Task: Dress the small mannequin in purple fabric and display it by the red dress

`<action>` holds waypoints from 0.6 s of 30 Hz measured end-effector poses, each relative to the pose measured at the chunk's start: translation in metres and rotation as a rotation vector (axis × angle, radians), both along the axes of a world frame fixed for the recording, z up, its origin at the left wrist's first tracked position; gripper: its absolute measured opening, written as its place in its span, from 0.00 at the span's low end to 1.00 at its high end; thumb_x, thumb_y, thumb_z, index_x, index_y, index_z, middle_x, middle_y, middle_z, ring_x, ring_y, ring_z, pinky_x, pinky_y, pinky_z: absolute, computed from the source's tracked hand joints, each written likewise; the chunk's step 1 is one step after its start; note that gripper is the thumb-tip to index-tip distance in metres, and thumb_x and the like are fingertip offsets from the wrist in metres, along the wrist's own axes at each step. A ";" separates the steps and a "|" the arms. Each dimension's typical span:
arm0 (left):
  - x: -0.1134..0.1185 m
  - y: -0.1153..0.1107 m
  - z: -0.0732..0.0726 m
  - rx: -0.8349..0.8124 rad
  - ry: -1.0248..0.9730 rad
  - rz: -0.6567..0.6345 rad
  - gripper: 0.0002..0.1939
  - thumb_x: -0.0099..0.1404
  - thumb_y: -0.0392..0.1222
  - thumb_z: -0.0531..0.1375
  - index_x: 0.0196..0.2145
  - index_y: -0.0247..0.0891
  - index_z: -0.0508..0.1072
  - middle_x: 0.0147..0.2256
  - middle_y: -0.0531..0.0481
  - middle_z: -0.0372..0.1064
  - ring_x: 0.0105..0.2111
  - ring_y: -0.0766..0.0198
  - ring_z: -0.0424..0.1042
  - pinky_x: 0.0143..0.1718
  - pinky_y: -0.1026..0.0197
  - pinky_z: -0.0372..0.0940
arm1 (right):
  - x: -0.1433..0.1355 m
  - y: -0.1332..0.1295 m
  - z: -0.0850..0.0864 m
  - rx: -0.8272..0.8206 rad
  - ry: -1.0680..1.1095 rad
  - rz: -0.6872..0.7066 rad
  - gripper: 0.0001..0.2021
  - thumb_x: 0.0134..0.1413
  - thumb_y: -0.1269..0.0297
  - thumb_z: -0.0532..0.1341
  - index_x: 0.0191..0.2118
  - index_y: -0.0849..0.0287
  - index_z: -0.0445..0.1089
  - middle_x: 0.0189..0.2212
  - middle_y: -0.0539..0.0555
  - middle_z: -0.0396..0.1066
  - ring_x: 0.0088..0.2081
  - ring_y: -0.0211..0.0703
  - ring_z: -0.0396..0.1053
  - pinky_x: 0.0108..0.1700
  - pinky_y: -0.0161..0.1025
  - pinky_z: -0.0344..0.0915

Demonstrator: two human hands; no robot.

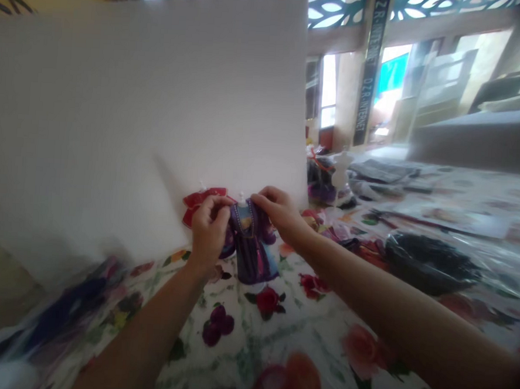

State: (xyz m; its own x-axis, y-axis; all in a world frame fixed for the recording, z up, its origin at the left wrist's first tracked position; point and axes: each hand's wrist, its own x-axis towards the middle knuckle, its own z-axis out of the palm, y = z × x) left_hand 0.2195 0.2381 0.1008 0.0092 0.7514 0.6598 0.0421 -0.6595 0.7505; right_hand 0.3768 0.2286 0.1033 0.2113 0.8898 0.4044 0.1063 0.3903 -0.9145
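A small purple doll dress (pixel 256 256) with wide sleeves and a beaded neckline is upright in the middle, on a small form whose white neck (pixel 241 197) shows at the top. My left hand (pixel 212 224) pinches the dress at its left shoulder. At the other shoulder, the thumb and fingers of my right hand (pixel 279 207) are closed on the cloth. Just behind my left hand stands a red doll garment (pixel 198 202), partly covered by that hand; a white tip sticks up from it.
A large white board (pixel 159 112) stands upright behind the dress. Fruit-and-flower cloth (pixel 242 346) covers the table. To the right are a white doll-shaped form (pixel 340 173), a dark bundle in clear plastic (pixel 427 260) and pliers-like red handles (pixel 384 218). Dark blue cloth (pixel 72 306) lies left.
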 end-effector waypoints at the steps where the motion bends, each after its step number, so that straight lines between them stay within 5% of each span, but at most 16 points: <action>1: 0.000 0.001 -0.001 -0.006 -0.006 -0.006 0.04 0.60 0.34 0.58 0.33 0.37 0.73 0.31 0.53 0.72 0.31 0.67 0.69 0.34 0.65 0.64 | 0.000 0.000 0.000 -0.004 -0.002 -0.005 0.12 0.51 0.55 0.62 0.26 0.58 0.64 0.17 0.45 0.59 0.18 0.32 0.56 0.20 0.32 0.50; 9: -0.001 -0.003 -0.002 0.041 -0.003 0.007 0.04 0.64 0.38 0.58 0.36 0.38 0.73 0.35 0.50 0.71 0.36 0.65 0.70 0.39 0.62 0.65 | 0.001 0.000 -0.002 0.022 0.020 0.018 0.16 0.52 0.50 0.62 0.27 0.58 0.63 0.20 0.46 0.60 0.21 0.33 0.58 0.23 0.34 0.55; 13: -0.008 -0.009 -0.003 0.199 0.131 0.087 0.08 0.66 0.41 0.58 0.43 0.39 0.72 0.44 0.46 0.69 0.46 0.59 0.69 0.49 0.56 0.64 | 0.009 -0.005 -0.008 0.188 0.001 0.035 0.10 0.56 0.57 0.60 0.37 0.59 0.68 0.35 0.51 0.69 0.37 0.39 0.68 0.40 0.38 0.67; 18: -0.014 -0.005 -0.011 0.226 0.319 0.019 0.15 0.65 0.41 0.60 0.49 0.41 0.69 0.49 0.45 0.67 0.49 0.57 0.69 0.52 0.54 0.64 | 0.014 -0.005 -0.022 0.334 -0.200 0.168 0.12 0.60 0.64 0.57 0.48 0.56 0.69 0.47 0.56 0.69 0.51 0.43 0.67 0.52 0.43 0.66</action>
